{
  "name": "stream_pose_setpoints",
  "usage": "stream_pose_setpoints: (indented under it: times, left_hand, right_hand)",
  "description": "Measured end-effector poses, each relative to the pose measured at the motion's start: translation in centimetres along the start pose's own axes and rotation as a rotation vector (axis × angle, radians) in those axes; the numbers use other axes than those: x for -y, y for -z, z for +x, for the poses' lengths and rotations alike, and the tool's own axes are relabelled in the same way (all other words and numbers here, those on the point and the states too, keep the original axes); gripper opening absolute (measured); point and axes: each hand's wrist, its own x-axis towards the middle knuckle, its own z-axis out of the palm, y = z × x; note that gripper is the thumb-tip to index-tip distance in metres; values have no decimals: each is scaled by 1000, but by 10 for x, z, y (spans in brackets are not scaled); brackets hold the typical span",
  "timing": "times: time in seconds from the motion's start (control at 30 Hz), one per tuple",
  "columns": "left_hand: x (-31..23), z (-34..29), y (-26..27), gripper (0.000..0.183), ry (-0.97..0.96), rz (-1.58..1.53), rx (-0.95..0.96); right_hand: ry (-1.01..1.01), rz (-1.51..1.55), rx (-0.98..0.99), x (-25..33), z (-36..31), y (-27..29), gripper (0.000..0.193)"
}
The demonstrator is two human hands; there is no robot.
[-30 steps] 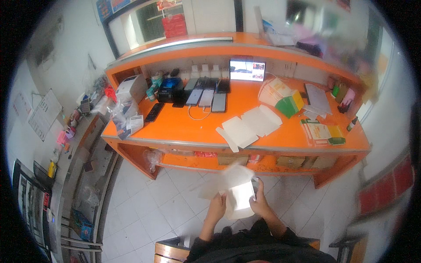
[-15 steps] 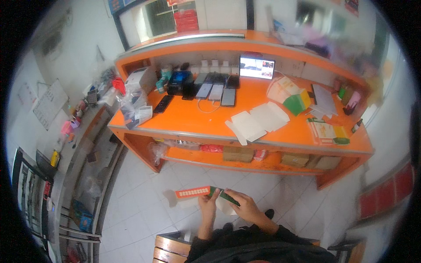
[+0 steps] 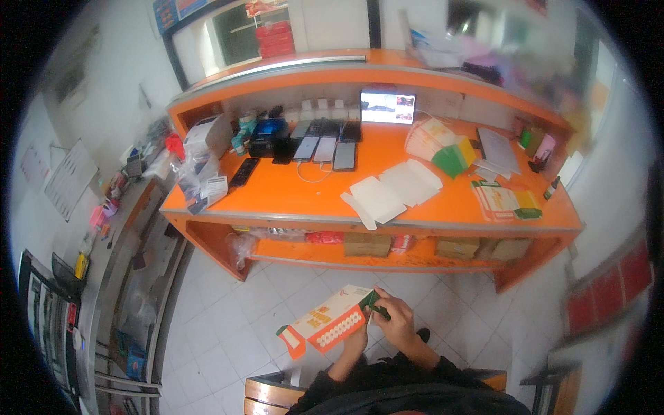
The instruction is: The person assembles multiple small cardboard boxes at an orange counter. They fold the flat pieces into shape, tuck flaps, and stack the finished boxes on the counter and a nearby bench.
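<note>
Below, both hands' fingers (image 3: 379,311) pinch the flat carton's (image 3: 330,324) right end; it stretches leftward.

Black long sleeves, bare hands (image 3: 387,325).

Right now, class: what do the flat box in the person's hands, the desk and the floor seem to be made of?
Flat box: thin printed card, orange and white with green flaps, held unfolded by the left hand and right hand; crease lines show.
Desk: probably laminated board, smooth, evenly orange.
Floor: pale tiles, likely ceramic, with visible grout lines.
</note>
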Motion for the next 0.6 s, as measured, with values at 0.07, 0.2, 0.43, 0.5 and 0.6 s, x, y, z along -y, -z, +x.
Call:
stream_pose_setpoints:
  times: [0.07,0.2,0.43,0.5,0.6]
  left_hand:
    - [52,-2,-6,27,-212,207,-32]
    - [28,-1,-6,32,48,-41,115]
    - [17,-16,12,30,104,-112,324]
    - [17,-22,22,29,127,-102,415]
    - [18,-30,33,29,140,-81,512]
  right_hand:
    - [-12,-7,-28,2,-1,3,23]
    - [-64,-56,-46,2,-1,13,22]
    - [-150,83,-85,-5,-1,14,14]
    - [-186,147,-98,-2,0,14,13]
    - [-215,187,-99,1,1,15,11]
